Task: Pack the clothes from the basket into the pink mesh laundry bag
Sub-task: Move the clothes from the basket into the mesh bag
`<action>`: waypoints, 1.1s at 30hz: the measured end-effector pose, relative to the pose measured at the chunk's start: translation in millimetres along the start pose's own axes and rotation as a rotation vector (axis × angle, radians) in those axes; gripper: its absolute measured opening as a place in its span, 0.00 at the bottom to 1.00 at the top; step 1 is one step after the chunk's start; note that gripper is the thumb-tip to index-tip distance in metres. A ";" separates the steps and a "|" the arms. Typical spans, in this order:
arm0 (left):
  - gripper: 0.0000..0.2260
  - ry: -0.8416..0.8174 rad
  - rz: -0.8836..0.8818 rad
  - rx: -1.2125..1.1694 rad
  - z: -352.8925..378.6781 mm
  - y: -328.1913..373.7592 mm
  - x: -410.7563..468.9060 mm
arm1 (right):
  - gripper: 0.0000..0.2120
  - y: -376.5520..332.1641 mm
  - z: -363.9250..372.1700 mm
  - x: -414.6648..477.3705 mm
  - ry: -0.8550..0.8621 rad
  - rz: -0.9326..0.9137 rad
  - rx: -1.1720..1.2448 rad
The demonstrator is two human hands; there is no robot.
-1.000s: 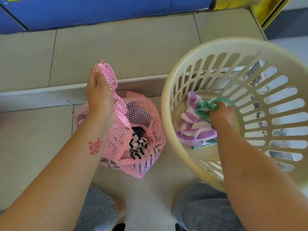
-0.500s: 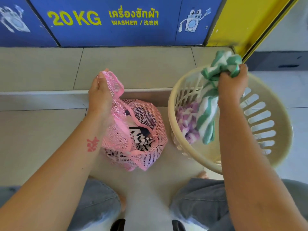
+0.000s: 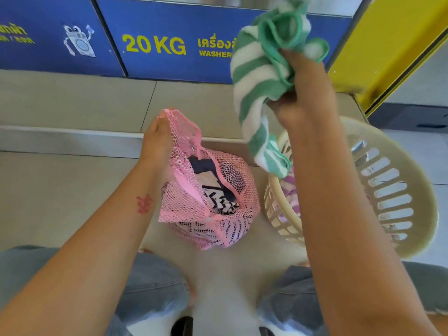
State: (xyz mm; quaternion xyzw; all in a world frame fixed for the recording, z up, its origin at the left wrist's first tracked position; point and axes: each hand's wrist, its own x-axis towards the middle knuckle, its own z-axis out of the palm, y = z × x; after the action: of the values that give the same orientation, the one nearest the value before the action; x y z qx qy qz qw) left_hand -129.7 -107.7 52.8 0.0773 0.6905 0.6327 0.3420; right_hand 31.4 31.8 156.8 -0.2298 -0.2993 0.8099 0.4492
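Fingers of right hand (image 3: pixel 303 93) bunched around green-striped cloth (image 3: pixel 257 76) above basket (image 3: pixel 400 190), left hand (image 3: pixel 157 139) pinching pink mesh bag (image 3: pixel 213 209) rim

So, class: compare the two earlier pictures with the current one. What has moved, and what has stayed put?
The right hand, which gripped the green striped cloth down in the basket, has lifted it up and clear of the rim. The purple striped cloth remains in the basket. The left hand still holds the pink mesh bag open on the floor.
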 end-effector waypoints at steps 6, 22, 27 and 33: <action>0.15 -0.023 -0.024 -0.072 -5.5 1.4 5.9 | 0.03 39.6 17.3 -8.2 0.020 0.246 0.062; 0.13 -0.085 0.057 -0.046 -16.7 0.1 13.3 | 0.18 193.4 -94.4 -41.1 -0.422 0.019 -1.596; 0.12 -0.120 0.161 0.070 -26.7 -4.4 19.3 | 0.20 219.8 -101.4 -37.1 -1.079 -0.018 -2.018; 0.12 -0.148 0.189 0.014 -24.7 1.5 24.3 | 0.28 223.8 -121.8 -22.5 -1.021 0.097 -2.246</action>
State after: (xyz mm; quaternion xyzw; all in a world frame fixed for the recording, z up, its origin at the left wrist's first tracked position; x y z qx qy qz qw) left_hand -162.6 -114.6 44.2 0.1911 0.6574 0.6497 0.3305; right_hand -11.5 -47.1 -82.7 -0.1564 -0.9610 0.1165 -0.1961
